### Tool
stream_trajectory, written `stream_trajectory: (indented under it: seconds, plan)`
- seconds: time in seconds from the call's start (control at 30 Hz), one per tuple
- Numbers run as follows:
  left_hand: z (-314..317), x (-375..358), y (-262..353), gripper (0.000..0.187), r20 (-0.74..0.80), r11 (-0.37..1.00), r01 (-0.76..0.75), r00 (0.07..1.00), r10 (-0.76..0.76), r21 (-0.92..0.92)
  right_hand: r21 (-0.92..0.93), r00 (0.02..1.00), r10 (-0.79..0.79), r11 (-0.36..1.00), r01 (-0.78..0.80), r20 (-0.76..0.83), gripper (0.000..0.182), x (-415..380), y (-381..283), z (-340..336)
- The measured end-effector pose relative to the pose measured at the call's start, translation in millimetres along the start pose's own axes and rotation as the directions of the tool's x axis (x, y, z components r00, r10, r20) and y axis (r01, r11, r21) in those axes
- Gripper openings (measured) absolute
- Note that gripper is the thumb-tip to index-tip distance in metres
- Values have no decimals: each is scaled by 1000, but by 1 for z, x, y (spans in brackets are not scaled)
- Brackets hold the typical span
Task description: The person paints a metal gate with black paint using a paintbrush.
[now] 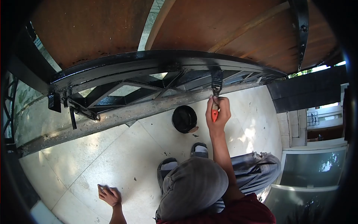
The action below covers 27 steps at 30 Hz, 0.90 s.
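Crouched beside a black metal gate, we hold a paintbrush (216, 85) in our right hand (219, 112), its dark bristles up against the lower edge of the curved frame (126, 68). Our right fingers grip the brush low, clenched around the handle, whose red end shows beneath them.

Our left hand (109, 195) is well apart from the brush, low over the pale tiled floor (99, 158) — its fingers released and loosely bent, one reaching out farther than the rest, nothing seen in their grasp. We cannot tell whether the fingertips touch the tiles.

Between the gate and our feet, a round black pot (184, 118) sits on the tiles, near our right hand and to its left, dark inside, with a small brown piece at its rim. A few dark specks mark the floor nearby.

Brown panels (93, 30) rise above the frame, and crossed black bars (140, 84) run below it, beside a rough grey ledge (112, 115). At the gate's left end, a thin black rod (73, 118) hangs down. Our bent knees, in worn grey jeans (195, 186), fill the foreground — dark sandals (163, 172) over light socks on our feet, glass panes (313, 168) off to the right.
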<state>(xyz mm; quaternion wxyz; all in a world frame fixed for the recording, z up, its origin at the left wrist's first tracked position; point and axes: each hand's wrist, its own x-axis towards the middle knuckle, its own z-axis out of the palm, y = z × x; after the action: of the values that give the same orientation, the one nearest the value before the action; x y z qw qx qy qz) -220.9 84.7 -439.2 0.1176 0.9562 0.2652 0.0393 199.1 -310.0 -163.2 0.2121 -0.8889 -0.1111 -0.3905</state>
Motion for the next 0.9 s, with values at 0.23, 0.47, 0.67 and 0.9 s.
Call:
stream_trajectory:
  seconds: [0.23,0.47,0.67,0.9]
  plan:
    - [5,0,-4,33,-2,1000,5,1000,-5,12,167,998,-56,984,56,-4,17,-22,-17,11]
    - [6,-2,-4,37,7,999,16,1000,-16,28,328,937,125,915,-237,327,17,-34,-29,13]
    - [5,-1,-5,38,15,1000,8,1000,-8,23,490,822,452,835,-251,-348,20,-8,1,6]
    - [7,-2,-7,35,-21,999,-17,1000,17,34,340,706,-64,904,-258,705,22,-3,-20,-11]
